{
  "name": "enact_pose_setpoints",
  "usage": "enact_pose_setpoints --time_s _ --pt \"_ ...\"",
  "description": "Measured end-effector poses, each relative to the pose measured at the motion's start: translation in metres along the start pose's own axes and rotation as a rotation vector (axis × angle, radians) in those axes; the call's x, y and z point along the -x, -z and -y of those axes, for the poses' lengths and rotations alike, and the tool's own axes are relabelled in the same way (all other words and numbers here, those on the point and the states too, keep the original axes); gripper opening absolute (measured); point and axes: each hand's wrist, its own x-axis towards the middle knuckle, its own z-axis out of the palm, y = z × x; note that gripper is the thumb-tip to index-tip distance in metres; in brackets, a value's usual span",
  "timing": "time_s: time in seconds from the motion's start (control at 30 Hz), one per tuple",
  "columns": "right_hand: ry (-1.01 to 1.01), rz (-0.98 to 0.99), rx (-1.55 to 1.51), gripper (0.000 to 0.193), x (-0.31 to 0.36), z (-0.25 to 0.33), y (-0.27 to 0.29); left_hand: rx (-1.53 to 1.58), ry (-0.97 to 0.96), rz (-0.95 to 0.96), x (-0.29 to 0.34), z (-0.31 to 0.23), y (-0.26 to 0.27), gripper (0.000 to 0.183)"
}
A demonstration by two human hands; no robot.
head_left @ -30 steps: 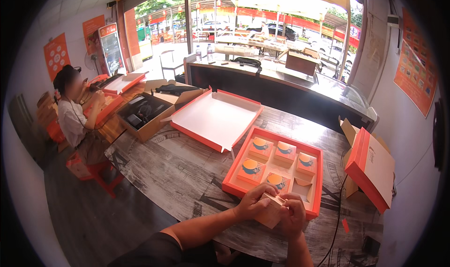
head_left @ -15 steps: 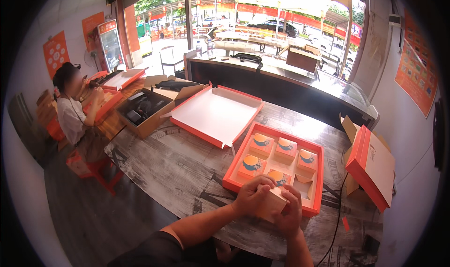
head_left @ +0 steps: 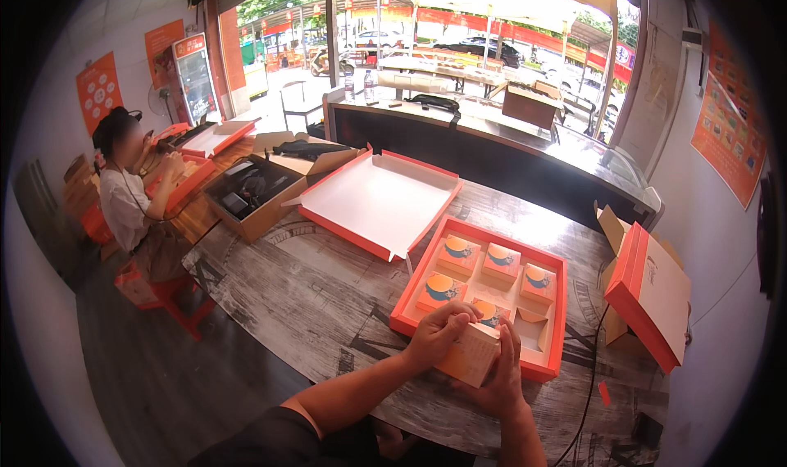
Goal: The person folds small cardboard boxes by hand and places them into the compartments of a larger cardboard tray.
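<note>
Both of my hands grip a small pale cardboard box (head_left: 469, 359) above the near edge of a shallow orange tray box (head_left: 560, 303). My left hand (head_left: 441, 336) is closed on its upper left side, thumb and fingertips at the top edge. On the opposite side, my right hand (head_left: 502, 378) wraps the box, with its fingers up by the top. Inside the tray sit several small boxes (head_left: 501, 260) with an orange-and-blue print. The right near compartment holds folded cardboard (head_left: 531, 333) and no printed box.
A white-lined orange lid (head_left: 381, 201) lies upturned beyond the tray. Left of it stands an open brown carton (head_left: 254, 195) with black items. An orange box (head_left: 648, 295) leans at the right, near a black cable (head_left: 592, 393). A co-worker (head_left: 131, 192) sits at the far left table.
The small box has tilted, so more of its broad side shows. My right hand has shifted around its right side; my left hand has barely moved.
</note>
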Motion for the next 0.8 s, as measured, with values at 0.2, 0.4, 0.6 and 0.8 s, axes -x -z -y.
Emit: enact_pose_setpoints --time_s 0.2,0.4,0.6,0.8 --pt "0.016 -0.021 0.008 0.127 0.001 0.001 0.0 -0.027 0.043 0.087 -0.003 -0.001 0.003 0.025" --pt "-0.075 -0.021 -0.12 0.13 0.008 -0.004 0.0 -0.01 0.044 0.153 -0.002 0.0 0.005 0.028" --pt "-0.284 -0.095 -0.636 0.129 0.004 0.006 -0.001 -0.048 0.038 0.229 0.002 -0.003 0.003 0.075" --pt "-0.355 -0.129 -0.806 0.131 -0.001 0.007 0.008 -0.288 -0.193 0.352 -0.003 -0.016 0.005 0.115"
